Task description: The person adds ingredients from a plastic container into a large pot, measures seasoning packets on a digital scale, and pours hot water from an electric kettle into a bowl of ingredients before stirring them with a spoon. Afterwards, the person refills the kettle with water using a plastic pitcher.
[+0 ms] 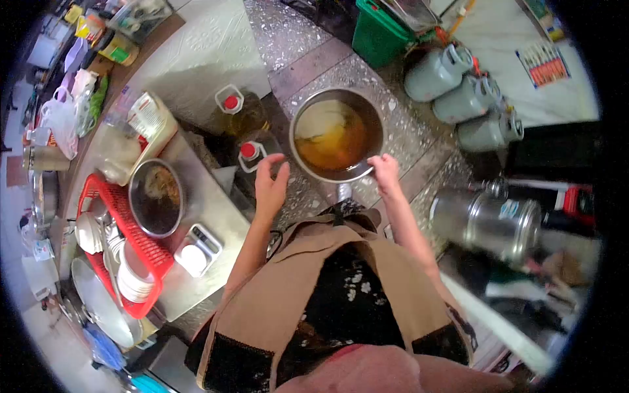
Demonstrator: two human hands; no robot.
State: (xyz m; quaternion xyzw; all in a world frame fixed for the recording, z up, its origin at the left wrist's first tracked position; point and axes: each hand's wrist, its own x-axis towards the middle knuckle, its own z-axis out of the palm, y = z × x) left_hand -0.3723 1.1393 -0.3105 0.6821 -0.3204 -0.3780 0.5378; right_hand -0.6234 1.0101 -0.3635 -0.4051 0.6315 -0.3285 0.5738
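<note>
- Head view: the right hand (385, 171) has its fingers closed around the rim of the metal pot (375, 124)
- The pot lies just left of and beyond that grip, with amber liquid (337, 144) inside; whether it rests on the floor cannot be told
- The left hand (270, 188), left of the grip, has parted, half-curled fingers with nothing seen between them, near a red-capped bottle (249, 150)
- Farther left of the grip, a metal table (209, 204) bears a red basket (149, 252) and a scale (208, 241)
- Right of and beyond the grip stand grey gas cylinders (460, 99)
</note>
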